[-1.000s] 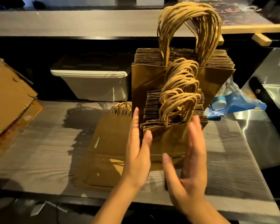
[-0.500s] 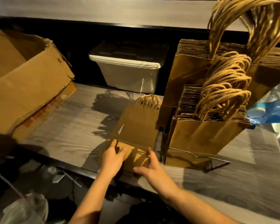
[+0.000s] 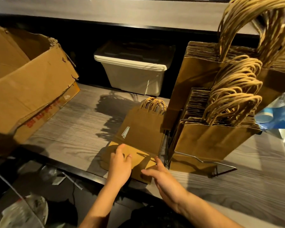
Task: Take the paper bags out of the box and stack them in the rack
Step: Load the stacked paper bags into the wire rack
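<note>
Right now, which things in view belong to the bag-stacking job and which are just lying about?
Job: flat brown paper bags on the grey wood-grain counter, under the left hand and right hand; metal wire rack with upright brown bag stacks; torn brown cardboard box.
Lying about: white lidded plastic bin; blue plastic bag; pale scraps below the counter edge.

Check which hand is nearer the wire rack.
Right. The right hand sits just beside the wire rack's near left corner; the left hand rests on the flat paper bags, farther left.

Left hand (image 3: 120, 168), right hand (image 3: 164, 180) bare; forearms (image 3: 204, 209) bare to frame edge.
</note>
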Motion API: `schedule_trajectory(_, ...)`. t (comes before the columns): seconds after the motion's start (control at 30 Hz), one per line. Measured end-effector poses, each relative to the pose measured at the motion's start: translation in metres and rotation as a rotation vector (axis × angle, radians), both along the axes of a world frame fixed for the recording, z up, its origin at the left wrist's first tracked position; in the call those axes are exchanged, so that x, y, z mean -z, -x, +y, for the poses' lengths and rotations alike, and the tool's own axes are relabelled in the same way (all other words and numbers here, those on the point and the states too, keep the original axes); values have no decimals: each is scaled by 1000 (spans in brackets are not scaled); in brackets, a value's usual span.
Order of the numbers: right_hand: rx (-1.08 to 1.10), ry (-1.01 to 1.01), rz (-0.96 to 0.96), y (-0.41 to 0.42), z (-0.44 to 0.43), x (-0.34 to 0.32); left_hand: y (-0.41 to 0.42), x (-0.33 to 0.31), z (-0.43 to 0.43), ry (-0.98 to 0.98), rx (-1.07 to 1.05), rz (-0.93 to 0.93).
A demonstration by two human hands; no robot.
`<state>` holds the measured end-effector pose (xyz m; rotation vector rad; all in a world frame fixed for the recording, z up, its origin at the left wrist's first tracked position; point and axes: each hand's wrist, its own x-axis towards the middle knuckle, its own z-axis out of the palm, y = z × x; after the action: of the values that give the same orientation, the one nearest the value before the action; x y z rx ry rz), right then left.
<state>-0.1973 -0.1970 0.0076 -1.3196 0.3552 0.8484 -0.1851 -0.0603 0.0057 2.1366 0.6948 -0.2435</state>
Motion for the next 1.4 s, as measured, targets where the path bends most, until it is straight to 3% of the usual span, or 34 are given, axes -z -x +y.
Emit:
schedule_trajectory(0.2,-25,-30,-106,2,2,-15,7,-5,4,-44,-104,-268)
schedule_trajectory(0.4,12,-7,-251,9,2,-28,9,-18,1,261,-540,-501)
schedule_trajectory(0.5,57,-10,-420,13,0,-42,11,-32,4,371,-617,-582)
schedule_trajectory(0.67,192,23,-823,19,-6,-71,18,-54,-10,353,-534,-763)
schedule_trajectory(0.87,373,347,-1299,12,-29,-101,17,-86,-34,469,-329,-857)
schedule_trajectory(1.0,553,447,-1367,5,-43,-106,10,-108,-63,576,-133,-848)
schedule_trajectory(1.13,702,380,-1311,1,-52,-109,4,-126,-89,623,62,-868)
schedule_trajectory(1.23,779,396,-1339,-2,-60,-114,-3,-136,-102,764,178,-862)
schedule_trajectory(1.4,872,248,-1380,-18,-78,-104,-13,-122,-115,876,312,-847)
